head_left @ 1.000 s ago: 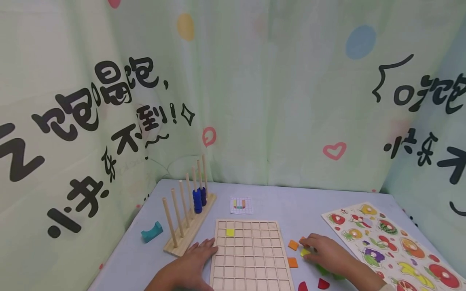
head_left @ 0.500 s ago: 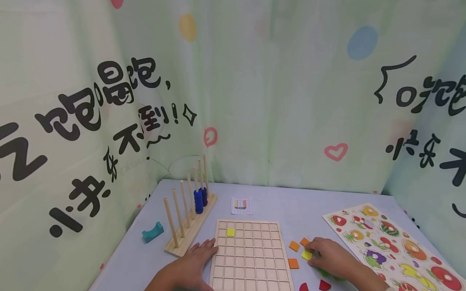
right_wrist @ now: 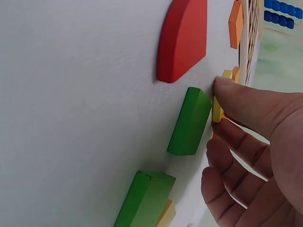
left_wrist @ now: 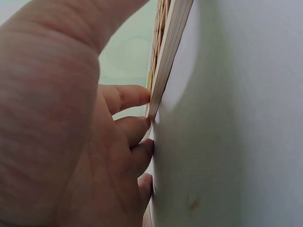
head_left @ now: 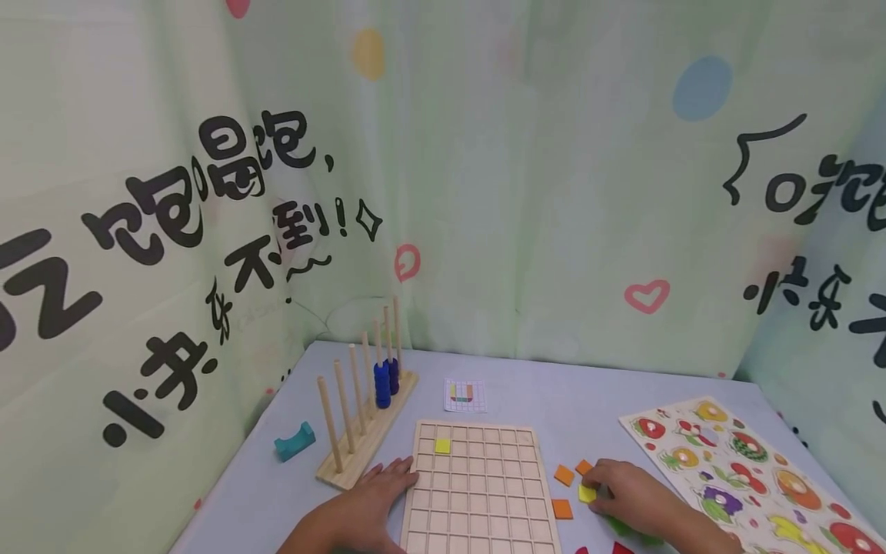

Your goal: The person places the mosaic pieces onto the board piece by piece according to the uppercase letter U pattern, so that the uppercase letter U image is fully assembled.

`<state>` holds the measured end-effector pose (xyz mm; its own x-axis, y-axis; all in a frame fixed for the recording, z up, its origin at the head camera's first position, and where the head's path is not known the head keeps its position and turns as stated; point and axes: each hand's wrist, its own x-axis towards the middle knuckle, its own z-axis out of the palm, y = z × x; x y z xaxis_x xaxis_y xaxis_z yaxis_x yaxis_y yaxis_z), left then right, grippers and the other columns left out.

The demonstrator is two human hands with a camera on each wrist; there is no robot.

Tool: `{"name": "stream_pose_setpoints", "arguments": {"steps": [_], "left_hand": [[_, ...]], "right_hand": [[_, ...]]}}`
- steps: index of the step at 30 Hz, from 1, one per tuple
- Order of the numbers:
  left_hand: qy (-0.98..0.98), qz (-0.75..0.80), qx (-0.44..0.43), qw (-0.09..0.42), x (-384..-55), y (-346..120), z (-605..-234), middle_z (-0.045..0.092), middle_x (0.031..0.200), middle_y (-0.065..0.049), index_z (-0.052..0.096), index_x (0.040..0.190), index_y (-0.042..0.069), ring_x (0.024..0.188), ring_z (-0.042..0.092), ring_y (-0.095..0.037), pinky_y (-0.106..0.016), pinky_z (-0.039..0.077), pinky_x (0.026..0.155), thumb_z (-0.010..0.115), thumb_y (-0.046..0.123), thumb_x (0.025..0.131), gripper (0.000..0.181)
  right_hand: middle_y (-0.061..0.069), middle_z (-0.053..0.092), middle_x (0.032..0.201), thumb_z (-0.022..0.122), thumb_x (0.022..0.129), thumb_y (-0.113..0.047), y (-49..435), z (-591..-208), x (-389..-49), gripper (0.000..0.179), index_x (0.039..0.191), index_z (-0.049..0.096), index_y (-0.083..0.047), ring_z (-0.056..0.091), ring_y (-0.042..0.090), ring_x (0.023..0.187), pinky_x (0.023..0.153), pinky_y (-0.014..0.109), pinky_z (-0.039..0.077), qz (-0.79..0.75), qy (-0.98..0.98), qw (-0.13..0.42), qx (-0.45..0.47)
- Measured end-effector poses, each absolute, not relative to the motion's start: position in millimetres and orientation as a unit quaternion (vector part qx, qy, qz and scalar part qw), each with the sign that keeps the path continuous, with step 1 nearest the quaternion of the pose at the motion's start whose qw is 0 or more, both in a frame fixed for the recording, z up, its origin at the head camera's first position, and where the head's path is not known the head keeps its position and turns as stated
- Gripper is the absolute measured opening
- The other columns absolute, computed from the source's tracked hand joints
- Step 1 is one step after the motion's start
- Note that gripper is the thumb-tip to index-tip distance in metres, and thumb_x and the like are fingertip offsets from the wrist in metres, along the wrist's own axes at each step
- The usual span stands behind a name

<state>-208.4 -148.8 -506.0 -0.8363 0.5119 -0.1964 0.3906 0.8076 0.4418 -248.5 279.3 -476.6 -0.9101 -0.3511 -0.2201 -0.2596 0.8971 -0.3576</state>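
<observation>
Yellow tile (head_left: 587,495) is pinched in the right grip (head_left: 628,494); the left grip (head_left: 370,502), spread apart, touches the wooden board (head_left: 477,504).

Left hand (head_left: 374,500), bare, forearm (head_left: 314,532) likewise, towards the left edge of the table (head_left: 547,392); palm (left_wrist: 111,165) finely lined, thumb base (left_wrist: 42,109) broad and rounded. Right hand (head_left: 626,492), bare, towards the right edge; fingers (right_wrist: 236,175) creased across the joints.
</observation>
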Motion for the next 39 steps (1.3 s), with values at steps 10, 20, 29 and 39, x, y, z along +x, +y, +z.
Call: {"name": "stream_pose_setpoints", "arguments": {"steps": [10,20,29,39], "left_hand": [[0.936,0.205,0.232,0.167,-210,-148,-508,0.024,0.159,0.001,0.039,0.149,0.023,0.146,0.019,-0.021,-0.047,0.017,0.116,0.069,0.084,0.055,0.116],[0.936,0.202,0.230,0.171,-210,-148,-510,0.025,0.159,0.001,0.039,0.149,0.023,0.146,0.019,-0.020,-0.046,0.017,0.116,0.069,0.083,0.057,0.114],[0.937,0.205,0.227,0.166,-212,-150,-511,0.025,0.159,0.001,0.040,0.148,0.023,0.145,0.020,-0.021,-0.047,0.017,0.116,0.073,0.080,0.054,0.114],[0.941,0.193,0.231,0.153,-214,-149,-514,0.027,0.158,0.000,0.042,0.148,0.022,0.145,0.021,-0.021,-0.047,0.018,0.116,0.076,0.077,0.055,0.113]], "right_hand": [[-0.015,0.055,0.100,0.071,0.088,-0.025,281,-478,-244,0.023,0.110,0.069,-0.019,0.050,0.003,0.085,0.079,0.034,0.052,-0.164,0.944,0.106,-0.267],[-0.014,0.050,0.106,0.068,0.092,-0.019,259,-475,-245,0.023,0.115,0.065,-0.019,0.050,0.004,0.089,0.083,0.034,0.052,-0.162,0.941,0.080,-0.285],[-0.013,0.048,0.106,0.065,0.094,-0.026,245,-475,-247,0.025,0.117,0.063,-0.015,0.048,0.003,0.085,0.078,0.027,0.050,-0.186,0.929,0.091,-0.306],[-0.013,0.049,0.107,0.066,0.093,-0.024,228,-476,-248,0.026,0.118,0.063,-0.018,0.049,0.005,0.085,0.079,0.028,0.051,-0.178,0.928,0.104,-0.311]]}}
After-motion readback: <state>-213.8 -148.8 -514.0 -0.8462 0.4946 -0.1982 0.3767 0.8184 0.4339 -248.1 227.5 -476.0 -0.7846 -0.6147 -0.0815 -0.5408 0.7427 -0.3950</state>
